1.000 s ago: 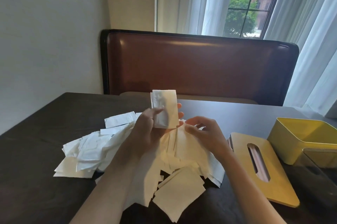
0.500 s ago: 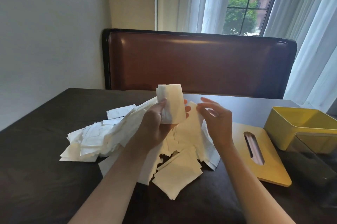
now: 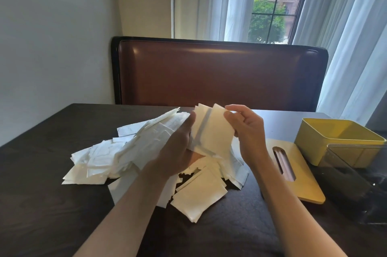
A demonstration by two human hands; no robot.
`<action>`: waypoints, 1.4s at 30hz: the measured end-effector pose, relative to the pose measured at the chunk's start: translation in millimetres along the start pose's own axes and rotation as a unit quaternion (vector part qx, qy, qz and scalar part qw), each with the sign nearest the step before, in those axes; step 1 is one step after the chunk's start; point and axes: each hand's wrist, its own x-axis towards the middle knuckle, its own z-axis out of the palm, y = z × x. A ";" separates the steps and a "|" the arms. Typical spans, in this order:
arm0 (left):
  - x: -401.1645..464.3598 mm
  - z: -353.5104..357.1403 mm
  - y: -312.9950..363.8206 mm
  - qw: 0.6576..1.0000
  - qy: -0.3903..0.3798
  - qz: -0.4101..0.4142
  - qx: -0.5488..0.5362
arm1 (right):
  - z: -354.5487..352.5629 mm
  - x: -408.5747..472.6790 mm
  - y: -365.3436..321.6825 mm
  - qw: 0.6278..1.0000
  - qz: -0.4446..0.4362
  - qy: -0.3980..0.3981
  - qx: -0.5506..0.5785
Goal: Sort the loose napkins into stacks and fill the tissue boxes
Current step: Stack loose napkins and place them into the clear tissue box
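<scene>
We see both bare hands raised over the loose heap of white paper napkins (image 3: 129,152) that sprawls across the dark wooden table (image 3: 37,204). The left hand (image 3: 178,150) rises from the middle of the heap, its fingers wrapped round the lower edge of a small stack of folded white napkins (image 3: 211,133); the right hand (image 3: 249,131), on the heap's right side, pinches the top right corner of that same stack between thumb and fingertips — so the stack is held upright and slightly fanned, just above the heap. One flat square napkin (image 3: 199,200) lies at the heap's near edge. Right of the heap, a pale wooden lid with a long slot (image 3: 303,177) lies flat on the table, and beyond it, farther right, stands an open yellow rectangular tissue box (image 3: 314,141), with a clear plastic box (image 3: 345,173) just in front of that. Behind the heap, across the table, stands a brown leather bench back (image 3: 219,72) — and above it a window with white sheer curtains (image 3: 345,26).
</scene>
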 end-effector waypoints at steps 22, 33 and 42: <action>0.5 -22.6 5.0 0.981 0.118 0.044 -0.148 | 5.3 0.7 37.2 0.950 0.089 -0.135 -0.265; 4.6 -24.8 0.4 0.983 0.109 0.052 -0.135 | 0.4 4.1 27.0 0.987 0.083 0.013 -0.136; 1.4 -20.7 1.0 0.981 0.119 0.063 -0.138 | -1.7 3.8 20.5 0.992 0.047 0.073 -0.090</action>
